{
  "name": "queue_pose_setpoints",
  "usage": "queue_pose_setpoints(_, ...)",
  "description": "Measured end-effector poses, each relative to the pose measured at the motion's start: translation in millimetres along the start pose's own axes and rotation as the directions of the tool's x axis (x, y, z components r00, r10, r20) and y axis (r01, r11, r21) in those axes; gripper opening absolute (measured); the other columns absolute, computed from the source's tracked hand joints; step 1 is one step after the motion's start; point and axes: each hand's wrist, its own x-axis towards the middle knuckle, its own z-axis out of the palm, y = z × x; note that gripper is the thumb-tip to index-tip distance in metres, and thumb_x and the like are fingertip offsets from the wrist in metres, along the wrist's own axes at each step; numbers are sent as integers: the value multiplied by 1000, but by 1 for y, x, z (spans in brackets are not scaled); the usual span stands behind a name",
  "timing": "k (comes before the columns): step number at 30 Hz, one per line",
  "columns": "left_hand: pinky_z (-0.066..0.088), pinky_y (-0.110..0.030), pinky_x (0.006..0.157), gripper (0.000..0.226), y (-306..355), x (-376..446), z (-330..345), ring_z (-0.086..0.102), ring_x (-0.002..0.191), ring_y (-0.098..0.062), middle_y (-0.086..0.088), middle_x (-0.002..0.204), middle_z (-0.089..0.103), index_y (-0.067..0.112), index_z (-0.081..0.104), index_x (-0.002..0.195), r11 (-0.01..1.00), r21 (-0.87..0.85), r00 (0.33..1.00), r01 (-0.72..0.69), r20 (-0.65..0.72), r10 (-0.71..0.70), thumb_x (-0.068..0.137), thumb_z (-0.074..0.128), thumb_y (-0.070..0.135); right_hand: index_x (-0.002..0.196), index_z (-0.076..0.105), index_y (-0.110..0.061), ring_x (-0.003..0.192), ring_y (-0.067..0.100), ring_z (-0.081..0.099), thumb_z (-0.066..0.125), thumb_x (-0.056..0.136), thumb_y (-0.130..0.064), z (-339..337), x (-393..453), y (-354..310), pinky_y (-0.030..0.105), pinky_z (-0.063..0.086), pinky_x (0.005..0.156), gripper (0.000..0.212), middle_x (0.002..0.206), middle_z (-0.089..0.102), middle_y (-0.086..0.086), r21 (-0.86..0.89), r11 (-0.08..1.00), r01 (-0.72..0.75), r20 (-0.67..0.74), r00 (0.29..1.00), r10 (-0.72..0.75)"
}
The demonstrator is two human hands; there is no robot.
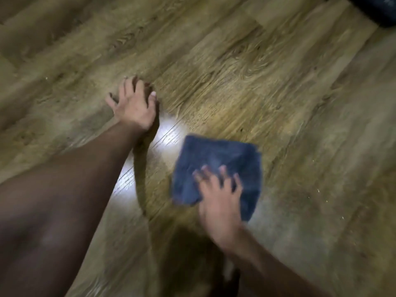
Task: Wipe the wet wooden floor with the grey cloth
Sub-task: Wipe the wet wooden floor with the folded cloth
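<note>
Flat-fingered, the right hand (220,202) presses one grey cloth (216,168); left hand (134,103) rests spread on the wooden floor (300,125), bare boards all around.

The cloth (216,168) lies flat on the floor (246,67), right of centre and near the viewer. The right hand (220,202) rests on the cloth's near edge, fingers (222,170) spread over it. The left hand (134,106) is planted on the floor to the left and farther away — well apart from the cloth, with a bright reflection (165,136) on the boards between them. An object (377,9) sits at the far right corner — cut off by the frame.
</note>
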Motion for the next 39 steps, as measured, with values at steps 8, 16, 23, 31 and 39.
queue_pose_setpoints(8,20,-61,106,32,-7,3,18,38,134,-24,-2,143,47,27,53,121,999,45,990,5,-144,1,95,39,39,136,52,-39,125,29,57,45,96,-32,21,9,28,50,46,94,41,149,48,-2,-94,797,597,-9,800,-600)
queue_pose_setpoints(16,12,-49,108,34,-5,5,17,34,142,-25,-4,148,45,28,53,126,999,30,992,16,-123,-12,94,44,34,147,41,-27,147,34,23,68,82,-28,-47,229,131,61,27,106,70,160,30,-1,11,999,-46,-135,990,47)
queue_pose_setpoints(23,14,-51,109,34,1,6,9,39,139,-29,-5,150,45,23,57,123,998,42,998,38,-57,-36,92,45,30,149,36,-30,148,30,21,60,89,-26,-61,296,95,58,21,111,65,161,27,-7,158,948,-276,-167,939,301)
queue_pose_setpoints(31,13,-52,111,45,6,9,-3,31,145,-29,-13,152,45,15,63,125,998,2,998,58,16,-58,96,33,30,129,59,-37,127,25,55,47,96,-28,-3,134,17,49,41,98,36,143,54,-10,-81,854,515,-29,855,-518)
queue_pose_setpoints(39,20,-58,110,44,7,9,-6,35,146,-28,-9,152,47,18,67,124,997,49,997,57,39,-59,90,42,30,141,43,-28,134,32,46,71,74,-28,-57,309,100,53,43,93,73,153,42,-2,-72,956,283,-136,947,-291)
